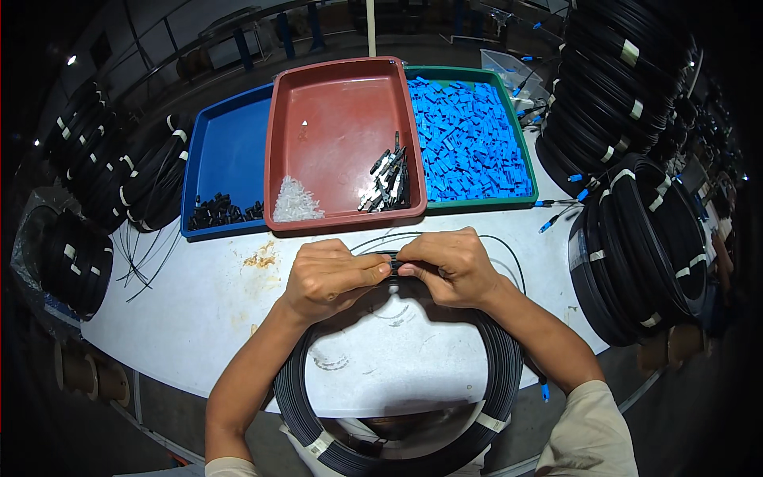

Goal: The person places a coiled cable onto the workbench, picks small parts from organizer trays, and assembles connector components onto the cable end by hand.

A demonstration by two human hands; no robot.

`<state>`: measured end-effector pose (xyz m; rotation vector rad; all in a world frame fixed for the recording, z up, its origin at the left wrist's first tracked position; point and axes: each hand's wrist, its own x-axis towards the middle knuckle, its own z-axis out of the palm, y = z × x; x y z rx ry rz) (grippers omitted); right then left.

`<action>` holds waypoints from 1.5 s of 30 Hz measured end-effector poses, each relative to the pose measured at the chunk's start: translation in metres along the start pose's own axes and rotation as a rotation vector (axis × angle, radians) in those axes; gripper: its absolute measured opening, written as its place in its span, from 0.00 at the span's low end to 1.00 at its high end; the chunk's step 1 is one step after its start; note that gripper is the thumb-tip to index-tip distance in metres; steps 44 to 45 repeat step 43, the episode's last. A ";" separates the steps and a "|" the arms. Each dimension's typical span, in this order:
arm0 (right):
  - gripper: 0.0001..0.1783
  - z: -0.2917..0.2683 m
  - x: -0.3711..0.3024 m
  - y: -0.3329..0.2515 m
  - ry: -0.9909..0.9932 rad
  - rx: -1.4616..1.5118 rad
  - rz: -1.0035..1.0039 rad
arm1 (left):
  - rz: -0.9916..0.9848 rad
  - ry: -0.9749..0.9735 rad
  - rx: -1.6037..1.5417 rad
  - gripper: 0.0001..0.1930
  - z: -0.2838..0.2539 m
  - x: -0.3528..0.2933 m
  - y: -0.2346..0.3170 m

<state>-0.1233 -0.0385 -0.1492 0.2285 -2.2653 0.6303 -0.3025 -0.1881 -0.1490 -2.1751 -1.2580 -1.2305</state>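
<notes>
My left hand (330,274) and right hand (449,266) both pinched shut on top of black cable coil (397,381), fingertips meeting there. Coil lies flat at near edge of white tabletop (207,302), overhanging twd me. Red tray (342,143) w/ small black and clear parts sits just beyond hands, blue tray (226,159) and green tray (473,139) either side, twd far edge.

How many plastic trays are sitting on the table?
3, side by side beyond the hands: a blue tray on the left, a red tray in the middle, a green tray of blue pieces on the right.
</notes>
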 end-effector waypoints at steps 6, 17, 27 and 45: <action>0.09 0.000 0.004 -0.006 0.064 0.005 0.033 | -0.042 0.031 -0.014 0.06 0.000 0.001 0.000; 0.08 0.002 0.002 0.000 0.108 -0.061 -0.069 | -0.017 0.013 0.017 0.05 0.000 0.002 0.000; 0.06 0.000 0.001 -0.006 -0.006 -0.070 0.052 | 0.009 0.009 0.027 0.03 0.000 0.004 0.003; 0.08 0.001 0.001 -0.010 -0.090 -0.107 0.174 | 0.019 -0.006 0.071 0.03 -0.002 0.003 0.002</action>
